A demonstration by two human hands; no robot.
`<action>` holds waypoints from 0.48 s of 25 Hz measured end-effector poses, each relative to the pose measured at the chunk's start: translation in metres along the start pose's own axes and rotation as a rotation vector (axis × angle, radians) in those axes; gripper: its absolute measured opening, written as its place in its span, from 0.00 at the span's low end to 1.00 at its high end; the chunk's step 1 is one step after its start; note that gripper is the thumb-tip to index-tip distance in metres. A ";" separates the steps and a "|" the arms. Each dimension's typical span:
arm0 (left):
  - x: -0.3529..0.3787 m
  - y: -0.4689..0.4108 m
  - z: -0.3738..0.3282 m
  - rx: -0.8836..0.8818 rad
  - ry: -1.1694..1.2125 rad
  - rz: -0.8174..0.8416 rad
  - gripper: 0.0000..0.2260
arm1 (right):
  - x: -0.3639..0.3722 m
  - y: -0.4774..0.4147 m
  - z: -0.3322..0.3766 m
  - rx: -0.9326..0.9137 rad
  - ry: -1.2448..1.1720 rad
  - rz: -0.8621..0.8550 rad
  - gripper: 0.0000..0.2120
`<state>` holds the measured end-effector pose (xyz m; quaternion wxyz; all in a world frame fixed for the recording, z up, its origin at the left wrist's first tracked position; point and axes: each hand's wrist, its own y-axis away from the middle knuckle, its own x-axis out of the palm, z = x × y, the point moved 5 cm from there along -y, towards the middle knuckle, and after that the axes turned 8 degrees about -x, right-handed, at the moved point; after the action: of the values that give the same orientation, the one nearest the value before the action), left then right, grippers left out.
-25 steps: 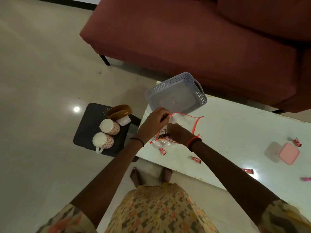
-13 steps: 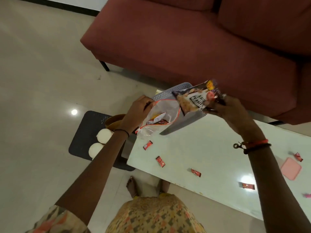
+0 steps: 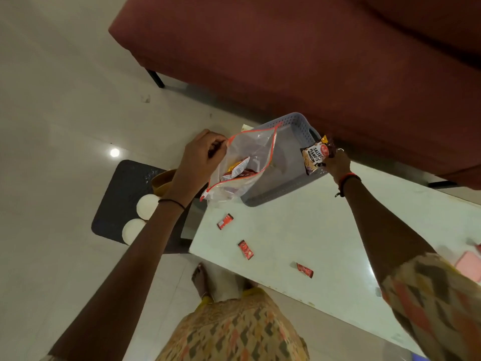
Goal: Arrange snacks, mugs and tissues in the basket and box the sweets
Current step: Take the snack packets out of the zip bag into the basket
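Observation:
My left hand (image 3: 201, 160) grips the rim of a clear zip bag (image 3: 242, 165) with a red seal, held up in front of the grey perforated basket (image 3: 281, 188). Snack packets lie inside the bag. My right hand (image 3: 337, 162) holds a salted peanuts packet (image 3: 315, 156) at the basket's right rim. Three red wrapped sweets (image 3: 225, 221) lie on the white table (image 3: 325, 243). A pink box (image 3: 468, 264) shows partly at the right edge. Two white mugs (image 3: 147, 206) stand on a dark stool, partly hidden by my left arm.
A maroon sofa (image 3: 312, 61) stands right behind the table. The dark stool (image 3: 122, 188) sits on the pale floor left of the table and also carries a brown holder (image 3: 162, 181). My feet are at the table's near edge.
My right hand pulled the peanuts packet out of the bag and moved it right and down to the basket's rim. My left hand lifted the bag off the table.

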<state>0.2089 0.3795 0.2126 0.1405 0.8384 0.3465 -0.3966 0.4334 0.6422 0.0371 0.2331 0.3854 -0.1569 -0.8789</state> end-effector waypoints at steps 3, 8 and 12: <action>-0.003 0.000 0.003 -0.007 0.002 -0.003 0.09 | 0.006 -0.016 -0.011 -0.020 0.081 -0.043 0.14; 0.000 -0.001 0.000 -0.018 -0.001 0.019 0.09 | 0.006 -0.033 -0.028 -0.039 0.198 -0.016 0.14; 0.004 -0.001 -0.003 -0.021 -0.012 0.030 0.09 | 0.010 -0.041 -0.037 0.000 0.289 0.023 0.16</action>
<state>0.2113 0.3838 0.2115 0.1571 0.8396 0.3370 -0.3959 0.4439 0.6681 -0.0117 0.2633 0.5062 -0.1259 -0.8115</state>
